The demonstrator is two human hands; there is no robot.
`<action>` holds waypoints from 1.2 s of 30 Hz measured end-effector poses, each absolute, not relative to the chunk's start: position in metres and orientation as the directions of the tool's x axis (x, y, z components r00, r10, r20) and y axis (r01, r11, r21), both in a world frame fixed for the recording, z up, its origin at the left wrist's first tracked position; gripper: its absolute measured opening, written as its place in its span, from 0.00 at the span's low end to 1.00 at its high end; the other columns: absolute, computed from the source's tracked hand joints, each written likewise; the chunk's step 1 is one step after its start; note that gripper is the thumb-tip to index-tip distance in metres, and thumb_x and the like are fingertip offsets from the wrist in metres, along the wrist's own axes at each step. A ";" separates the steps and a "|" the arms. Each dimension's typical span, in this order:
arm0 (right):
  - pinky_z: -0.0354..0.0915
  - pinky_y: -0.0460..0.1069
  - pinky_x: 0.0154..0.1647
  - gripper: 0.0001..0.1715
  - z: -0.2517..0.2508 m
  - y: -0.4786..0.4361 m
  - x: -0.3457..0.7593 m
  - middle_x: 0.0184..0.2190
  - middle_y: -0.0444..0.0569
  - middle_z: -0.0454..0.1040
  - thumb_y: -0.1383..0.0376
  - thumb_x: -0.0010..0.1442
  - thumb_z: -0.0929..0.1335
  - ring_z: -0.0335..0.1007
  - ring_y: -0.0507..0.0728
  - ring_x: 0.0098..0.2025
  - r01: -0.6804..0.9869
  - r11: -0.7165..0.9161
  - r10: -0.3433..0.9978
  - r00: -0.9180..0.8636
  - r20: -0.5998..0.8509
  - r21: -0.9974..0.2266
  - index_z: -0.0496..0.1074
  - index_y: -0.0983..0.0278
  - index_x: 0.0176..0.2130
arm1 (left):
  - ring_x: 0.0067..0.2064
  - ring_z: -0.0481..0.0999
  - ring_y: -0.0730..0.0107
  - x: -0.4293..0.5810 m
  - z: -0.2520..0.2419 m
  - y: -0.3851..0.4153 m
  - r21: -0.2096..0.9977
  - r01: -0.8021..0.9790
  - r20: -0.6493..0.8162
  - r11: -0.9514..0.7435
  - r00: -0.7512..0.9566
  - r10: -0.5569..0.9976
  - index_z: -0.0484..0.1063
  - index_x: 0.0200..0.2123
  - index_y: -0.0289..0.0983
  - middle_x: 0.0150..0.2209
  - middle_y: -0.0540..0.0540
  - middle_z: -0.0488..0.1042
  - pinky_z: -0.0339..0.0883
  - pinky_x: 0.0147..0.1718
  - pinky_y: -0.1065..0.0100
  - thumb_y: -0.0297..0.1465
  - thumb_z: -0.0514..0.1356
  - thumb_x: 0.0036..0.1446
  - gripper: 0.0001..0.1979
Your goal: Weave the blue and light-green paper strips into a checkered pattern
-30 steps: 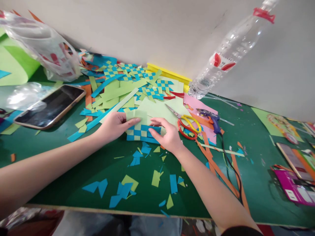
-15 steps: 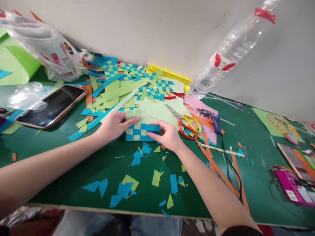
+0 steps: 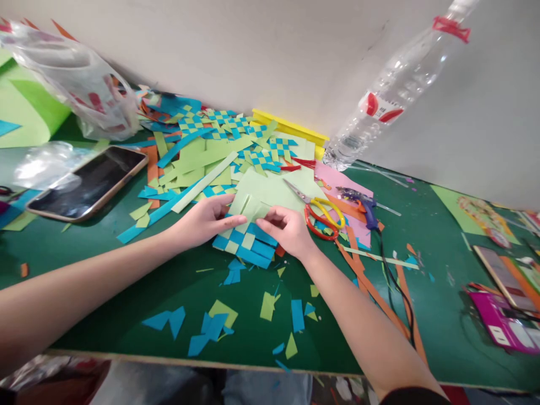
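Note:
Between my hands is a woven paper piece (image 3: 248,242) of blue and pale green strips in a checker pattern, tilted on the green table. My left hand (image 3: 206,220) pinches it from the left, thumb lying over the green strips. At its right edge, my right hand (image 3: 287,228) grips the paper between thumb and curled fingers. The green strips at the top stand up loosely, with a gap between them. Pale green paper sheets (image 3: 270,185) lie just behind. Scissors (image 3: 321,211) with red and yellow handles rest near my right hand, blades partly open.
Woven pieces and strips (image 3: 211,138) are heaped at the back. A glue gun (image 3: 369,211) lies right with its cord trailing forward. A plastic bottle (image 3: 388,101) leans on the wall. A phone (image 3: 90,180) and a bagged cup (image 3: 76,84) are left. Scraps (image 3: 213,326) litter the front.
The woven piece has turned, its right side now nearer me. My right hand has shifted up onto the green strips, which are lifted and parted. My left hand has moved slightly right and down.

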State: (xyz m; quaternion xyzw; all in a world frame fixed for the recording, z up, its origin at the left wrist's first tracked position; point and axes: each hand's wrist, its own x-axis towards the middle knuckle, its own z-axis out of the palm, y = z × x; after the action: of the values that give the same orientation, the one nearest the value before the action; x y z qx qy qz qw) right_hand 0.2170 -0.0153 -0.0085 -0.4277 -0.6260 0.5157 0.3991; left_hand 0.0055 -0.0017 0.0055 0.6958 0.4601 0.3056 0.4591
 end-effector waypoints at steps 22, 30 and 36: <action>0.67 0.44 0.23 0.21 -0.004 -0.012 0.220 0.25 0.43 0.70 0.49 0.50 0.72 0.66 0.49 0.25 -0.111 -0.107 0.982 -0.169 -0.087 -0.988 0.72 0.64 0.34 | 0.42 0.79 0.62 0.006 0.003 0.002 0.917 0.389 -0.059 -0.086 0.347 0.936 0.75 0.48 0.41 0.46 0.46 0.79 0.75 0.42 0.63 0.46 0.64 0.50 0.24; 0.64 0.44 0.19 0.32 -0.008 -0.009 0.220 0.22 0.38 0.67 0.48 0.47 0.74 0.61 0.49 0.21 -0.084 -0.145 0.984 -0.115 -0.135 -0.986 0.66 0.62 0.45 | 0.42 0.78 0.62 0.005 0.004 0.002 0.878 0.454 -0.028 -0.154 0.368 0.929 0.76 0.49 0.42 0.46 0.45 0.79 0.74 0.40 0.64 0.47 0.63 0.51 0.24; 0.51 0.44 0.19 0.27 -0.003 -0.011 0.221 0.18 0.36 0.56 0.45 0.51 0.71 0.51 0.47 0.19 0.033 -0.081 0.987 -0.136 -0.085 -0.996 0.68 0.61 0.41 | 0.39 0.77 0.66 0.005 0.001 0.001 0.887 0.408 0.015 -0.217 0.444 0.896 0.76 0.48 0.41 0.43 0.45 0.79 0.72 0.35 0.69 0.46 0.63 0.52 0.23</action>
State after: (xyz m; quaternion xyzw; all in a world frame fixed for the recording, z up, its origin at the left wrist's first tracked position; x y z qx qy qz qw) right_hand 0.2214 -0.0110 -0.0032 -0.4918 -0.5187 0.5467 0.4362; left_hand 0.0049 0.0007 0.0011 0.7285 0.4475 0.2789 0.4372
